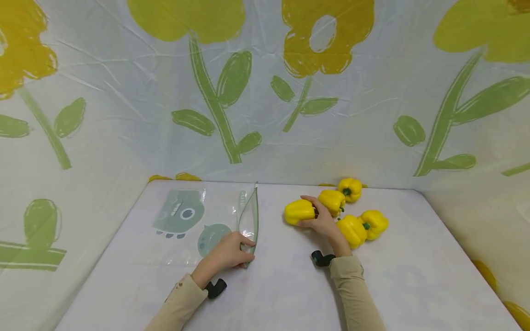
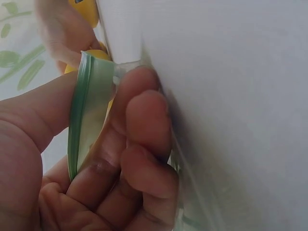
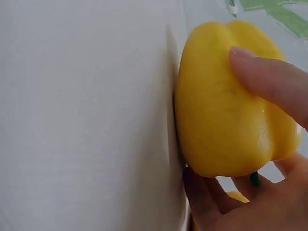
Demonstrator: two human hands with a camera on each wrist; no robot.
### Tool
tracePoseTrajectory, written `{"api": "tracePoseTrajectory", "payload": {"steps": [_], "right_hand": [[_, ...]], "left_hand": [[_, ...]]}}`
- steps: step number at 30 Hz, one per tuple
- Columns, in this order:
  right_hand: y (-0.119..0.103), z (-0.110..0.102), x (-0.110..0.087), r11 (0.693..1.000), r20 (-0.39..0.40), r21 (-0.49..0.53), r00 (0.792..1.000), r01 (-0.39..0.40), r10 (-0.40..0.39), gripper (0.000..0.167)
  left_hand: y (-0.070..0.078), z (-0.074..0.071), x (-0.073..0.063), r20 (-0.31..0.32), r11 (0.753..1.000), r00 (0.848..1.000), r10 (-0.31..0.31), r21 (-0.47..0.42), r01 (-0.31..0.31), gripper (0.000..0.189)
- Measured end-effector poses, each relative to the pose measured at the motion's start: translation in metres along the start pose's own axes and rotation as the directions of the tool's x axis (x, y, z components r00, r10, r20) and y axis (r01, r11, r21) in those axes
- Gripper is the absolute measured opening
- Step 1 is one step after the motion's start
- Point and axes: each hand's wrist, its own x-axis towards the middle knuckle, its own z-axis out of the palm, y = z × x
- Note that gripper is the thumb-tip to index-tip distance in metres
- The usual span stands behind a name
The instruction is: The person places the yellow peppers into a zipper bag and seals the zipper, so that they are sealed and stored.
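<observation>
My left hand pinches the near end of the green-edged mouth of a clear zip bag that lies flat on the table. The bag bears green monster prints, and its mouth gapes a little. In the left wrist view the green zip strip runs between the thumb and the curled fingers. My right hand grips a yellow bell pepper, right of the bag's mouth. The right wrist view shows the thumb on the side of this pepper, with fingers around its stem end, close to the tabletop.
Several more yellow bell peppers lie behind and to the right of my right hand: one at the back, one beside it, and a touching pair nearer. A flower-printed cloth hangs behind the white table.
</observation>
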Motion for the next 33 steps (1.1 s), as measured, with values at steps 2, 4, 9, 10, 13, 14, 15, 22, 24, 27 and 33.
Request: {"api": "tracePoseTrajectory", "payload": {"steps": [2, 4, 9, 10, 13, 14, 15, 22, 24, 27, 33], "right_hand": [[0.0, 0.001, 0.0, 1.0, -0.003, 0.007, 1.0, 0.002, -0.002, 0.081], [-0.002, 0.002, 0.0, 1.0, -0.008, 0.015, 1.0, 0.0, 0.001, 0.081], [-0.014, 0.003, 0.007, 1.0, -0.03, 0.007, 1.0, -0.006, 0.006, 0.081], [-0.018, 0.003, 0.009, 1.0, -0.028, 0.006, 1.0, 0.003, -0.002, 0.081], [-0.032, 0.005, 0.016, 0.999, -0.031, 0.025, 0.999, 0.027, -0.026, 0.081], [-0.037, 0.006, 0.018, 0.999, -0.029, 0.031, 0.999, 0.035, -0.034, 0.081], [-0.042, 0.007, 0.02, 0.999, -0.027, 0.033, 0.999, 0.042, -0.041, 0.081], [-0.068, 0.035, 0.028, 0.992, 0.014, 0.046, 0.993, 0.118, -0.118, 0.079], [-0.069, 0.048, 0.028, 0.992, 0.028, 0.037, 0.992, 0.123, -0.124, 0.078], [-0.063, 0.067, 0.027, 0.993, 0.06, -0.01, 0.991, 0.118, -0.117, 0.078], [-0.054, 0.094, 0.024, 0.987, 0.094, -0.098, 0.989, 0.125, -0.116, 0.076]], "left_hand": [[-0.001, 0.0, 0.0, -0.004, 1.0, 1.0, 0.001, 0.001, -0.001, 0.037], [-0.001, 0.0, 0.0, -0.005, 1.0, 1.0, -0.001, 0.005, 0.001, 0.037], [-0.001, 0.001, 0.001, -0.002, 1.0, 1.0, -0.016, -0.003, 0.016, 0.037], [-0.002, 0.001, 0.001, 0.0, 1.0, 1.0, -0.018, -0.003, 0.018, 0.037], [-0.002, 0.001, 0.001, -0.001, 1.0, 1.0, -0.012, -0.001, 0.012, 0.037], [-0.002, 0.001, 0.001, -0.002, 1.0, 1.0, -0.009, 0.002, 0.009, 0.038], [-0.003, 0.001, 0.001, 0.0, 1.0, 1.0, -0.007, 0.002, 0.007, 0.038], [-0.002, -0.001, 0.001, 0.007, 1.0, 1.0, -0.006, 0.005, 0.006, 0.038], [-0.002, 0.0, 0.002, 0.013, 1.0, 1.0, -0.015, 0.014, 0.015, 0.038], [-0.001, -0.001, 0.003, 0.024, 1.0, 0.999, -0.025, 0.012, 0.025, 0.038], [0.001, -0.002, 0.001, 0.027, 0.999, 0.999, -0.031, 0.021, 0.03, 0.038]]}}
